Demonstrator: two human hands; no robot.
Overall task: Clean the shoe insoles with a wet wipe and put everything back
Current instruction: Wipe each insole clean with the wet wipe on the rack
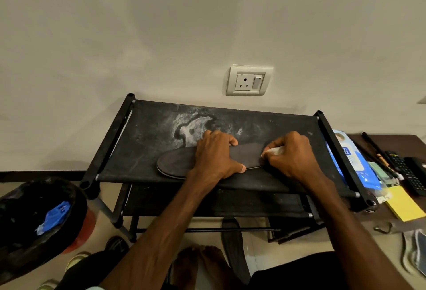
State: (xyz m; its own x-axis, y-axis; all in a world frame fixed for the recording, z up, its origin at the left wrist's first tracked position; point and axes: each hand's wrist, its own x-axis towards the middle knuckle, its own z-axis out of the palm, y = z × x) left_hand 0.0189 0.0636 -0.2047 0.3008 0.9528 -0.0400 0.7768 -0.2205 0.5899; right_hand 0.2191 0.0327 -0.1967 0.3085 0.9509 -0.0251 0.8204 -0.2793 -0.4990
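Insoles (pixel 177 162) lie stacked on the rack shelf (pixel 147 133), close to its near edge. Left hand (pixel 215 155) clamps their middle, fingers hooked over the far edge and thumb on the near one. Right hand (pixel 291 153) pinches a crumpled wet wipe (pixel 274 150) at their right end. Bare fabric spreads left and far. The wipes pack (pixel 352 158) lies just beyond the right rail.

- A white wall socket (pixel 249 80) with its switch sits on the plain wall above the rack.
- A black fabric-topped rack (pixel 149 133) stands against the wall, its top marked by a whitish patch (pixel 191 126).
- A black-lined bin (pixel 20 255) on the floor at left holds a blue wrapper (pixel 55 217).
- A yellow notepad (pixel 404 204), a black remote (pixel 402 171) and pens (pixel 374 149) lie at right.
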